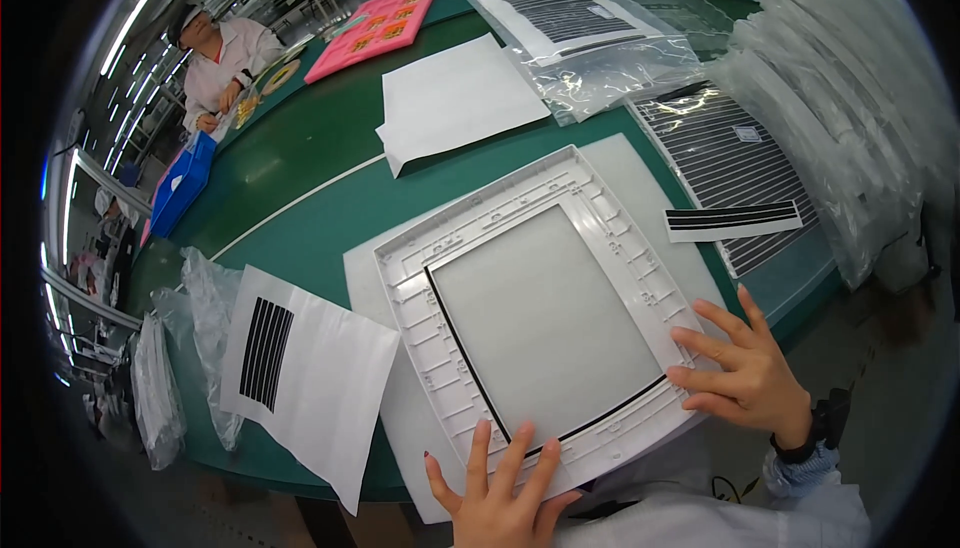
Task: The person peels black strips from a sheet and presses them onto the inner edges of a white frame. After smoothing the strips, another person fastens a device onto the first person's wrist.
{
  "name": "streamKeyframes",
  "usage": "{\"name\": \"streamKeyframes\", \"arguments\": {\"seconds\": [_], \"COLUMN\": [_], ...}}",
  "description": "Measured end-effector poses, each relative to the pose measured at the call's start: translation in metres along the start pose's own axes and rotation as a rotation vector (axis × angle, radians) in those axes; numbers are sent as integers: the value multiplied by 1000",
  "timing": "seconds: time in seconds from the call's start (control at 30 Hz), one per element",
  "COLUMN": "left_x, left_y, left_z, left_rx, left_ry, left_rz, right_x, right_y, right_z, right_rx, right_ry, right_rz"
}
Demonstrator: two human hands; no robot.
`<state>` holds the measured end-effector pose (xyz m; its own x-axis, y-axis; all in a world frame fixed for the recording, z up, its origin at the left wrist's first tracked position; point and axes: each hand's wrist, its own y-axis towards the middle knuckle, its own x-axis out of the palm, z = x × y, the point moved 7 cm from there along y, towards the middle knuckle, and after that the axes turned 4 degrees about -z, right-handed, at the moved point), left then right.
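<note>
A white plastic frame [530,313] with a grey panel in its opening lies flat on a white foam sheet [640,173] on the green bench [310,158], directly in front of the person. Its long axis runs away from the body, leaning a little to the right. A thin black strip [455,343] follows the panel's left edge and bottom edge. The left hand [500,483] rests on the near edge of the frame, its grip spread, fingertips pressing flat right where the strip runs along the bottom. The right hand [745,373] lies on the frame's lower right corner, fingers apart and pointing left, touching the rim just beside the strip's right end. Neither hand is clasped around anything; both press down with fingers apart. The left hand is the nearer one to the strip's bottom run, and the right to its end. To the left lies a white sheet with black strips [305,368], and further right a card of black strips [735,218] beside clear plastic bags [850,138]. Another person sits far off along the bench.
</note>
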<state>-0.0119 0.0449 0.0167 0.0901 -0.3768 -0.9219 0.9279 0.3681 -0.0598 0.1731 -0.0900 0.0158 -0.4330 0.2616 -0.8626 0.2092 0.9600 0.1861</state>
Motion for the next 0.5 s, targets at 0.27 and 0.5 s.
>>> {"name": "streamKeyframes", "arguments": {"seconds": [0.27, 0.5], "left_x": [-19, -55], "left_y": [-27, -74], "left_z": [-36, -100], "left_rx": [47, -241], "left_ry": [-73, -263], "left_rz": [158, 620], "right_x": [-10, -13], "right_y": [3, 2], "right_z": [11, 25], "right_rx": [196, 387], "right_ry": [26, 0], "right_rz": [179, 335]}}
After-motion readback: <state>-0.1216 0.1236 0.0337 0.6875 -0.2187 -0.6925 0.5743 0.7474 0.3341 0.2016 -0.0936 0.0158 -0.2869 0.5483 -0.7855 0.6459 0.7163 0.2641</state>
